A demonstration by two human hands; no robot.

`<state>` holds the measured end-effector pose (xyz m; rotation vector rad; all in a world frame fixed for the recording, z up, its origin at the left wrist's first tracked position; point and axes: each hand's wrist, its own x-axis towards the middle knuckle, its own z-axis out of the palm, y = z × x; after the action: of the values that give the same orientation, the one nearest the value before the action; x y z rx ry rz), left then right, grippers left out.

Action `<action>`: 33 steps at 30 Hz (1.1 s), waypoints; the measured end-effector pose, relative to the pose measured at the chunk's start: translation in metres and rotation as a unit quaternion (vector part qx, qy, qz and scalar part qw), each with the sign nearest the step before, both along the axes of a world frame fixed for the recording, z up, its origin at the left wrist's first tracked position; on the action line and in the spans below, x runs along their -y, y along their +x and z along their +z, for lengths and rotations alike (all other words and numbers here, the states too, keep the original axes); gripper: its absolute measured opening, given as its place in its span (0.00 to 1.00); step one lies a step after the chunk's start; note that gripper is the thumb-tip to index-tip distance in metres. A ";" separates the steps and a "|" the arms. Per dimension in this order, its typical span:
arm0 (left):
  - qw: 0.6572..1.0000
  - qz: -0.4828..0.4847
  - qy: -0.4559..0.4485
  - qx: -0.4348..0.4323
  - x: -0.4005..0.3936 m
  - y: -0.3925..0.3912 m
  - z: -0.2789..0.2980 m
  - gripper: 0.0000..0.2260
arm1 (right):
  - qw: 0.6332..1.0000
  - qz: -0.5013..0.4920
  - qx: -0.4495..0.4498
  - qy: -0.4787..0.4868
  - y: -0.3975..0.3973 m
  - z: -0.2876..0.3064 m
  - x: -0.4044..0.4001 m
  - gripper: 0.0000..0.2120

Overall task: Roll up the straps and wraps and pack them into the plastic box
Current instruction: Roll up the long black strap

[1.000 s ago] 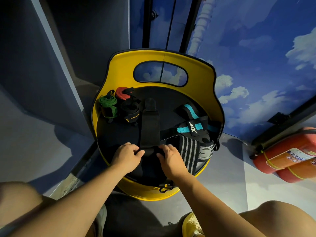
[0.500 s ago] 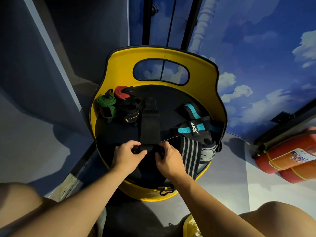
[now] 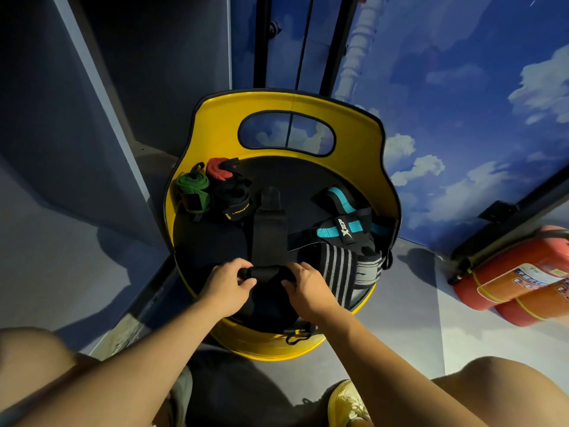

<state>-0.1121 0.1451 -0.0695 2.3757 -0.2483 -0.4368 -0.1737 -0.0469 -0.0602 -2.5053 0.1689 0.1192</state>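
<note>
Sky-painted walls (image 3: 462,87) surround a yellow seat (image 3: 215,124) with a black round top holding several straps. Near its front edge, the left hand (image 3: 228,285) and right hand (image 3: 308,288) pinch opposite ends of a black strap (image 3: 269,223), its near end rolled between them.

The black and teal wrap (image 3: 345,230) bore "XEP"; yellow lettering on the black rolled wrap (image 3: 232,201) was too small to read.
</note>
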 end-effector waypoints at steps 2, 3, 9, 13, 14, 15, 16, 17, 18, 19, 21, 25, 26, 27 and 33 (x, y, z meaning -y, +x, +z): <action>1.000 0.004 0.011 -0.004 0.002 0.003 0.000 0.17 | 1.000 0.006 0.005 -0.019 0.003 -0.002 -0.001 0.19; 1.000 0.006 0.019 0.000 0.004 0.005 0.001 0.17 | 1.000 0.007 0.010 -0.026 0.005 -0.003 -0.002 0.20; 0.998 0.046 0.043 0.013 0.013 0.020 0.007 0.15 | 0.997 -0.024 0.063 -0.043 0.013 -0.009 -0.007 0.23; 0.997 0.061 0.045 0.013 0.018 0.025 0.007 0.14 | 0.990 -0.033 0.123 -0.052 0.017 -0.010 -0.007 0.17; 0.997 0.066 0.031 0.011 0.020 0.025 0.007 0.13 | 0.990 -0.039 0.129 -0.049 0.017 -0.010 -0.007 0.15; 0.997 0.072 0.013 0.009 0.021 0.025 0.008 0.13 | 0.989 -0.045 0.130 -0.045 0.017 -0.010 -0.006 0.13; 0.997 0.078 -0.008 0.005 0.022 0.024 0.009 0.12 | 0.989 -0.048 0.131 -0.041 0.017 -0.009 -0.006 0.11; 0.996 0.084 -0.026 0.004 0.023 0.023 0.010 0.10 | 0.990 -0.047 0.129 -0.035 0.017 -0.009 -0.006 0.10; 0.995 0.091 -0.041 0.007 0.023 0.022 0.010 0.08 | 0.991 -0.042 0.125 -0.026 0.016 -0.008 -0.006 0.10; 0.994 0.099 -0.051 0.012 0.022 0.021 0.011 0.06 | 0.992 -0.036 0.117 -0.014 0.014 -0.007 -0.007 0.11; 0.991 0.112 -0.066 0.025 0.019 0.019 0.012 0.04 | 0.995 -0.020 0.095 0.000 0.010 -0.006 -0.008 0.17; 0.994 0.069 -0.081 0.010 0.012 0.008 0.007 0.16 | 0.998 -0.025 0.065 0.000 0.008 -0.004 -0.006 0.21; 0.996 0.054 -0.068 0.007 0.010 0.005 0.005 0.19 | 0.998 -0.033 0.058 0.001 0.008 -0.003 -0.006 0.21; 0.997 0.047 -0.056 0.010 0.010 0.003 0.004 0.21 | 0.998 -0.037 0.051 -0.001 0.008 -0.003 -0.006 0.20; 1.000 0.014 -0.007 0.010 0.001 0.001 0.009 0.18 | 0.998 -0.026 0.052 0.005 -0.002 0.000 -0.007 0.18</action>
<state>-0.1110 0.1441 -0.0605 2.3685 -0.2276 -0.3969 -0.1758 -0.0399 -0.0599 -2.4888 0.1897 -0.0310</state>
